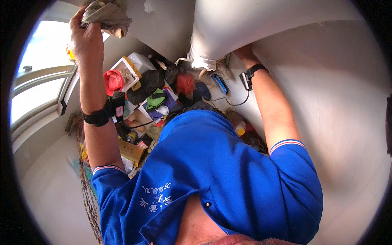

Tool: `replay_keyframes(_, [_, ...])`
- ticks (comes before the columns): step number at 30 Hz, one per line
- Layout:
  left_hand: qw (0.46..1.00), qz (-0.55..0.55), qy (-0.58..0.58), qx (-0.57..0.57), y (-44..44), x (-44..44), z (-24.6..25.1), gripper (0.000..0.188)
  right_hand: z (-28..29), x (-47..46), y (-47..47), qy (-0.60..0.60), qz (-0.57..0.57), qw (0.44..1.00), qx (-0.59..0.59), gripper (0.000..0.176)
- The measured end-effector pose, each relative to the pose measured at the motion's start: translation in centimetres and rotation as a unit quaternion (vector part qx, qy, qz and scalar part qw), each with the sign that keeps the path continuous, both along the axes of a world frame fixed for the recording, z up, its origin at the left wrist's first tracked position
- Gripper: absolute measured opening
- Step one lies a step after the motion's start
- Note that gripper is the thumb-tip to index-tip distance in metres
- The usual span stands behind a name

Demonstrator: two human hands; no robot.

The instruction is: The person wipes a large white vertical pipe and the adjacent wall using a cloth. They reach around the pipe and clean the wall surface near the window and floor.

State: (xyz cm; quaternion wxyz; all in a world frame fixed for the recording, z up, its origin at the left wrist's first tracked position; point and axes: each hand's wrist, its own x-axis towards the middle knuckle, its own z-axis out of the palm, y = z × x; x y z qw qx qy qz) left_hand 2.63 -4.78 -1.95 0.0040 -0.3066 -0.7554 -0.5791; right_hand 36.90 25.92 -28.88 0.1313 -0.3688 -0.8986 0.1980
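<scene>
My left hand (88,33), raised at the upper left near the window, is closed around a crumpled grey-beige cloth (107,16). My right hand (245,52) reaches up at the wall side of a large white cylindrical pipe or housing (232,27). The housing hides most of its fingers, so I cannot tell whether they hold or press on anything. A white plastic fitting (203,63) sits at the lower end of the housing, left of my right hand. Both wrists wear black straps with small devices and cables.
Clutter lies below: a red tub (114,80), a white plastic basket (124,69), a green item (155,98), a blue object (220,83) and a cardboard box (131,151). A window (39,73) stands left, with dry branches (85,196) below it. A pale wall (330,107) rises right.
</scene>
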Motion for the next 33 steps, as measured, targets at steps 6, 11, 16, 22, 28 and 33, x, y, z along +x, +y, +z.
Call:
replay_keyframes(6, [1.0,-0.01,0.004,0.007,0.9,1.4,0.3,0.045,-4.0,0.8,-0.3,-0.09,-0.025,0.996,-0.01,0.041])
replay_keyframes(11, [0.998,0.028,0.014,-0.054,0.3,1.2,1.0,0.046,-7.8,5.4,-3.7,-0.364,0.038,0.93,0.027,0.037])
replay_keyframes(16, [0.999,0.003,0.027,-0.042,0.7,1.4,1.0,0.046,-12.6,5.6,-10.3,-0.223,-0.201,0.91,-0.287,0.058])
replay_keyframes(22, [0.991,0.073,0.024,-0.113,0.9,1.8,1.5,0.048,-10.8,5.2,-11.4,-0.222,-0.291,0.884,-0.291,0.051])
replay_keyframes(28, [0.999,0.023,-0.029,-0.023,0.8,1.2,1.0,0.043,-8.0,9.5,-7.8,-0.181,-0.313,0.906,-0.222,0.054])
replay_keyframes(33, [0.999,0.002,-0.038,-0.011,0.6,0.8,1.0,0.045,-7.8,9.1,-7.9,-0.156,-0.355,0.902,-0.188,0.062])
